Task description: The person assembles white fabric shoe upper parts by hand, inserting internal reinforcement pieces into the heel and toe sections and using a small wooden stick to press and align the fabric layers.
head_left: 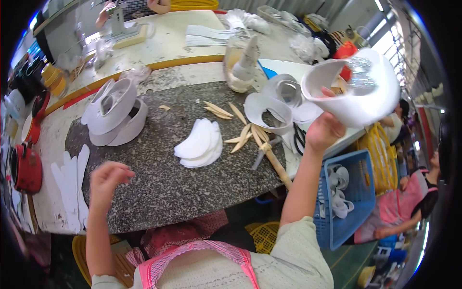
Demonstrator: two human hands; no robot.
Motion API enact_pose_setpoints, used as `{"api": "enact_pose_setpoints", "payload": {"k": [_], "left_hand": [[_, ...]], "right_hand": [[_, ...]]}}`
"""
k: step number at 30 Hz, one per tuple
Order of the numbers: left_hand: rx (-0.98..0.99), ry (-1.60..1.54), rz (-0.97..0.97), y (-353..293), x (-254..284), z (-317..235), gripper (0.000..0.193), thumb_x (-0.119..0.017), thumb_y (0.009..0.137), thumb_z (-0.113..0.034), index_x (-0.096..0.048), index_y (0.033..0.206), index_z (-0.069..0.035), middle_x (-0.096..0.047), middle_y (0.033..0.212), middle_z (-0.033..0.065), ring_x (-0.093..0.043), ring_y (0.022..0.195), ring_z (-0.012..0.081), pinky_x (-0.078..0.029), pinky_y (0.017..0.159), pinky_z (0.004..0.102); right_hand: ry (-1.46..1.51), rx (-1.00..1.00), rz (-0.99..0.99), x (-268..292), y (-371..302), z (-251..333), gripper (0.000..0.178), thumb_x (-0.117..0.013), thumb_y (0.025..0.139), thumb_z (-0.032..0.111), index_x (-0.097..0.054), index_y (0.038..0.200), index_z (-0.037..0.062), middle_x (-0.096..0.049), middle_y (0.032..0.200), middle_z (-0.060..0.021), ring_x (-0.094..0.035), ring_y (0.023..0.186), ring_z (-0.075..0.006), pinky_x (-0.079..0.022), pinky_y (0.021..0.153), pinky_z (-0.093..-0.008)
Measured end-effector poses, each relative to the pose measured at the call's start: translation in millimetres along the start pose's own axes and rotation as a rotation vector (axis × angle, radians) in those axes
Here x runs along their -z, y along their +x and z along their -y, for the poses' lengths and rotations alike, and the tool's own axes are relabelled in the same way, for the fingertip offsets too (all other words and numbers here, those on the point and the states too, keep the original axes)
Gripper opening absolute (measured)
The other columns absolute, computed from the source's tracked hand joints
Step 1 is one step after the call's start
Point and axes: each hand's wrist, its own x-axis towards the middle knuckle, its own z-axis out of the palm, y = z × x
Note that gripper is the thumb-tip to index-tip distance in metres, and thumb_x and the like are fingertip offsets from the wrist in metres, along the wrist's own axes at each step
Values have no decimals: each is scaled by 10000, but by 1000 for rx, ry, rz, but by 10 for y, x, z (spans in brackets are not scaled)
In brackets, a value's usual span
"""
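Observation:
High on the right, my right hand (326, 132) grips a white shoe upper (378, 103) by its lower edge, lifted off the table. My left hand (109, 182) hovers above the left front of the dark speckled slab (159, 192). Its fingers are curled in, and nothing shows in them. Behind that hand lie stacked white shoe uppers (115, 115). White crescent-shaped pieces (199, 143) are piled mid-slab. Tan leaf-shaped strips (240, 137) lie beside a hammer (275, 166) with a wooden handle. More white curved uppers (269, 113) rest farther right.
A cloudy jar (239, 65) stands at the slab's back edge. Black scissor handles (299, 139) lie right of the hammer. White strips (72, 188) and a red pot (28, 168) are at left. A blue crate (358, 212) holds white pieces; a co-worker (399, 207) is beyond it.

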Motion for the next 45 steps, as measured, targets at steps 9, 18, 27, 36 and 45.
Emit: {"api": "enact_pose_setpoints", "payload": {"k": [9, 18, 27, 36, 45], "left_hand": [[96, -18, 58, 76, 33, 223, 141, -576, 856, -98, -626, 912, 22, -663, 833, 89, -598, 750, 115, -477, 703, 253], [116, -19, 144, 151, -63, 256, 155, -573, 860, -118, -625, 916, 17, -658, 822, 74, -587, 748, 106, -470, 692, 247], [96, -17, 160, 151, -156, 254, 154, -565, 860, -111, -625, 915, 19, -656, 828, 76, -582, 744, 109, -466, 692, 246], [-355, 361, -341, 541, 74, -68, 257, -632, 788, -94, -608, 1040, -47, -631, 919, 67, -568, 824, 139, -449, 739, 262], [-606, 1237, -527, 1384, 9, -98, 477, -755, 649, -308, -610, 1044, -85, -442, 1216, 140, -350, 1185, 338, -340, 951, 412]], "right_hand": [[-1002, -335, 943, 354, -418, -449, 149, -695, 699, 219, -681, 843, 187, -625, 800, 20, -518, 936, -169, -304, 850, -386], [-892, 181, 597, 309, -95, -285, 197, -641, 694, 51, -670, 869, 137, -645, 859, 7, -580, 836, -145, -309, 806, -356], [-1409, -16, 996, 468, -444, -1050, 217, -645, 701, 159, -678, 904, 229, -616, 959, 24, -469, 1103, -206, -240, 969, -558], [-681, -190, 617, -279, -542, -101, 128, -653, 719, 75, -652, 842, 39, -633, 842, -105, -579, 846, -288, -422, 769, -361], [-23, -240, 721, -2459, -1246, 219, 422, -654, 727, 101, -571, 1137, 40, -574, 1103, -147, -543, 999, -285, -411, 884, -356]]}}
